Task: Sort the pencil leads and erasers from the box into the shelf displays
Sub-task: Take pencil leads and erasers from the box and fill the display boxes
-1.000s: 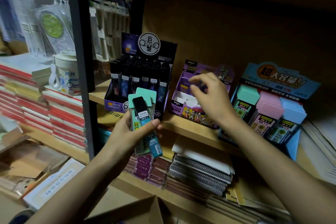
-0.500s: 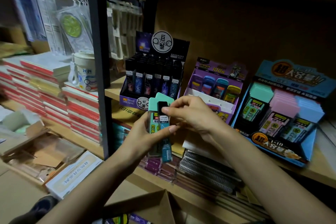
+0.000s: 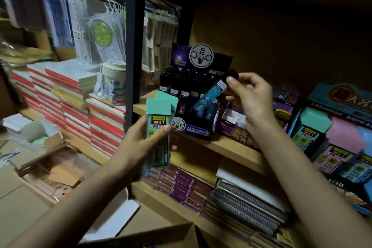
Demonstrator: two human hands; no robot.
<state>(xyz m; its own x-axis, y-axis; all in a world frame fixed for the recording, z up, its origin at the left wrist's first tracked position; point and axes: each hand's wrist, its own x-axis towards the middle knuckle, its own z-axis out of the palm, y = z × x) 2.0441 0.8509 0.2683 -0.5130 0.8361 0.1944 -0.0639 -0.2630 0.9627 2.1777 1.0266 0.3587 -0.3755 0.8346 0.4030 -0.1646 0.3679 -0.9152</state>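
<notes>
Several stacks of red-edged notebooks (image 3: 66,94) fill the far left. On the nearest stack stands a white lidded cup (image 3: 113,84) printed "202" plus a character too blurred to read. Above hang clear plastic packets (image 3: 101,33), one showing a round lime-green disc. A black metal upright (image 3: 133,36) divides this bay from the wooden shelf board (image 3: 231,147).

In front of the upright, the left hand (image 3: 141,143) grips a bundle of clear lead cases with mint-green caps (image 3: 160,125), thumb across the front one. Its yellow-and-black label reads "0.7" beside a small red tag, and two caps show at the top. Behind stands a dark display box (image 3: 198,129) packed with rows of black-capped tubes and topped by a round white sign (image 3: 201,56) with black Chinese characters.

The right hand (image 3: 249,94) pinches a slim blue lead case with a black cap (image 3: 211,95) by its cap end. The case is held tilted in the air above the front rows of the dark box. The two hands are apart.

Next comes a purple display box (image 3: 235,125) with white dividers, partly hidden by the wrist. Farthest right, a blue display box (image 3: 342,94) with large Chinese lettering on its header holds mint, pink and pale-blue capped cases, whose labels also read "0.7". A brown cardboard box (image 3: 161,235) shows its flaps at the bottom edge.
</notes>
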